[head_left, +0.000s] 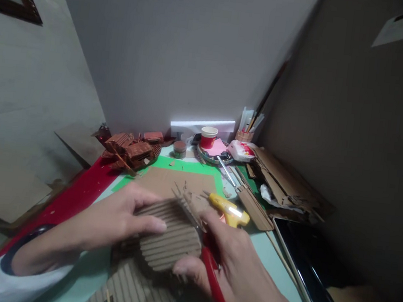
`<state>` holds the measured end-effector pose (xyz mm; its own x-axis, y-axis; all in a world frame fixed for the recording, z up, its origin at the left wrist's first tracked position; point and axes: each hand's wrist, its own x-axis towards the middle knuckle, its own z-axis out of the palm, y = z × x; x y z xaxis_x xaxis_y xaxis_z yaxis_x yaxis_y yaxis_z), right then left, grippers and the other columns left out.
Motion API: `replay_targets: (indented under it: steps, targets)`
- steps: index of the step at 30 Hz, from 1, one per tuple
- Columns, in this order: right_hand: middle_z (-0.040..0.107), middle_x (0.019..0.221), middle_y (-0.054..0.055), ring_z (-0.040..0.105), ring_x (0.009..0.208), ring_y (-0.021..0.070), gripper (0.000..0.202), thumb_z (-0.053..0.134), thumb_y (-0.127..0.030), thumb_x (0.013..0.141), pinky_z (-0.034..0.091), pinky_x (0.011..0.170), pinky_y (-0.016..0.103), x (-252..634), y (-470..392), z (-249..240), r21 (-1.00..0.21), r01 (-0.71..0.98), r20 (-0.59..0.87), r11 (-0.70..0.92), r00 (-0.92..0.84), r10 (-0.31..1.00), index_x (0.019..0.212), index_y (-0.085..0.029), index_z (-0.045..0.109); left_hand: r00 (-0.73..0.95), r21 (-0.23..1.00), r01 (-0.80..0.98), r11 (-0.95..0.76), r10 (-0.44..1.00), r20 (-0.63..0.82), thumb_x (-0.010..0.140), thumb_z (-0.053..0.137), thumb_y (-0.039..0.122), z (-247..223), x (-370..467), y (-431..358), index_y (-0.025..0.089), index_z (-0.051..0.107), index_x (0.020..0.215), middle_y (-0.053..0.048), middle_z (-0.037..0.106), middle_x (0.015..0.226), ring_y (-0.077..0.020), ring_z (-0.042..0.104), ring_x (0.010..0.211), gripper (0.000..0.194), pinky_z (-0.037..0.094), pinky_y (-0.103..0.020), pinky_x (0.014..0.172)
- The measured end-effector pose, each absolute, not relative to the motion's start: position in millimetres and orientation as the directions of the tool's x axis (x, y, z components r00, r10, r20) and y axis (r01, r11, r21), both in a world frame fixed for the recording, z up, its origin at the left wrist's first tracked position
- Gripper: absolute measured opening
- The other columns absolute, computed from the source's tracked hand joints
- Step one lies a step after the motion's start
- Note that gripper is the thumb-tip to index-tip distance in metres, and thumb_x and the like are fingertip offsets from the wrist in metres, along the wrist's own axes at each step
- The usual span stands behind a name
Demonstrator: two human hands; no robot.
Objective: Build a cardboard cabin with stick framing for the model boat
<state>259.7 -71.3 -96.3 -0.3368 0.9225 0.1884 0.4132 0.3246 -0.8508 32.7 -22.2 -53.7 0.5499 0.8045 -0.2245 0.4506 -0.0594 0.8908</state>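
My left hand (143,212) pinches a ridged piece of corrugated cardboard (170,237) between thumb and fingers. Red-handled scissors (211,273) are in my right hand (226,253), their blades lying along the right edge of that piece, where thin shreds stick up. My right thumb is close to the cardboard's lower edge. Below the held piece lies a larger ridged cardboard piece (127,288), with small thin sticks near its front. Just beyond my right hand rests a yellow glue gun (229,210), nozzle pointing left.
Reddish-brown cardboard model parts (132,150) are piled at the back left. At the back stand a red paper cup (208,138), a small jar (179,149) and a holder with brushes (246,134). Stacked cardboard sheets (285,180) and a dark tablet-like device (305,260) lie right.
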Motion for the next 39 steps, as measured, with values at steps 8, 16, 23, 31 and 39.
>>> replay_targets:
  steps: [8, 16, 23, 31, 39]
  targets:
    - [0.066, 0.081, 0.001, 0.061, 0.069, 0.0178, 0.03, 0.068, -0.051, 0.087, 0.047, 0.061, 0.028, 258, -76, -92, -0.879, 0.355, 0.174, 0.318, -0.384, 0.907, 0.092, -0.022, 0.06, 0.533, 0.852, 0.511, -0.116, 0.82, -0.208, 0.079, 0.065, 0.035, -51, 40, -31, 0.019, 0.068, 0.071, 0.0, 0.067, 0.074, -0.0215, 0.062, 0.075, 0.019, 0.045, -0.025, 0.065]
    - [0.064, 0.076, 0.0, 0.058, 0.065, 0.0162, 0.031, 0.065, -0.053, 0.089, 0.041, 0.056, 0.026, 254, -74, -99, -0.851, 0.403, 0.193, 0.336, -0.355, 0.915, 0.085, -0.022, 0.059, 0.568, 0.874, 0.486, -0.011, 0.764, -0.306, 0.078, 0.068, 0.038, -54, 34, -26, 0.016, 0.071, 0.077, 0.001, 0.063, 0.072, -0.0168, 0.054, 0.068, 0.023, 0.04, -0.022, 0.059]
    - [0.065, 0.079, 0.001, 0.058, 0.068, 0.0175, 0.035, 0.063, -0.057, 0.09, 0.047, 0.063, 0.028, 254, -73, -100, -0.83, 0.432, 0.193, 0.352, -0.371, 0.908, 0.093, -0.022, 0.06, 0.61, 0.863, 0.502, -0.059, 0.731, -0.305, 0.081, 0.069, 0.039, -56, 38, -25, 0.015, 0.073, 0.078, 0.002, 0.062, 0.072, -0.0161, 0.053, 0.069, 0.024, 0.036, -0.023, 0.06]
    - [0.068, 0.075, 0.004, 0.062, 0.066, 0.017, 0.047, 0.05, -0.063, 0.094, 0.047, 0.06, 0.025, 276, -59, -91, -0.725, 0.616, 0.24, 0.309, -0.195, 0.951, 0.087, -0.019, 0.065, 0.579, 0.947, 0.303, 0.104, 0.769, -0.27, 0.076, 0.076, 0.036, -61, 35, -20, 0.012, 0.073, 0.082, -0.003, 0.068, 0.079, -0.0183, 0.058, 0.074, 0.025, 0.041, -0.025, 0.065]
    - [0.064, 0.061, 0.003, 0.061, 0.054, 0.0259, 0.034, 0.053, -0.046, 0.085, 0.04, 0.052, 0.031, 343, -59, -115, -0.46, 0.885, 0.252, 0.071, 0.054, 0.966, 0.106, -0.021, 0.062, 0.397, 0.978, -0.116, 0.171, 0.911, -0.112, 0.077, 0.074, 0.025, -74, 37, -9, 0.014, 0.067, 0.111, -0.008, 0.073, 0.1, -0.0185, 0.067, 0.086, 0.037, 0.05, -0.028, 0.077]
